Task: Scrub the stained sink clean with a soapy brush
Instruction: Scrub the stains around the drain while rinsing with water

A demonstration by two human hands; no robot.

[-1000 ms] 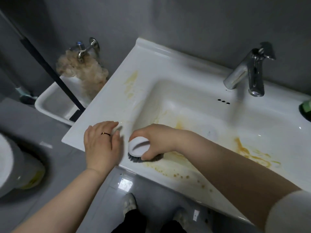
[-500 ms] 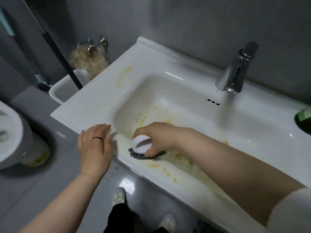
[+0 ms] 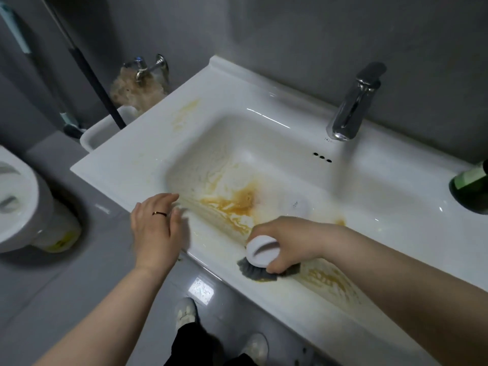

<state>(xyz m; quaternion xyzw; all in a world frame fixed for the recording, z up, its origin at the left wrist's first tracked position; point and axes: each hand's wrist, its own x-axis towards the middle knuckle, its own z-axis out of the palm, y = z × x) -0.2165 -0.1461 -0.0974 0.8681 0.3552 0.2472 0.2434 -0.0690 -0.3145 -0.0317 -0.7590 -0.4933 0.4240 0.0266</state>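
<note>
Right grip (image 3: 287, 240): fingers curled round the brush (image 3: 260, 253), lower centre of frame.
Brush: bristles pressed on the front rim of the sink (image 3: 232, 101), near orange stains (image 3: 232, 204).
Left grip (image 3: 155, 228): fingers straight, resting on the rim, holding nothing.

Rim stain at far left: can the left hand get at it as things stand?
Probably yes. The left hand is open at the rim, holding nothing, and nothing stands on the rim between it and the stain.
</note>
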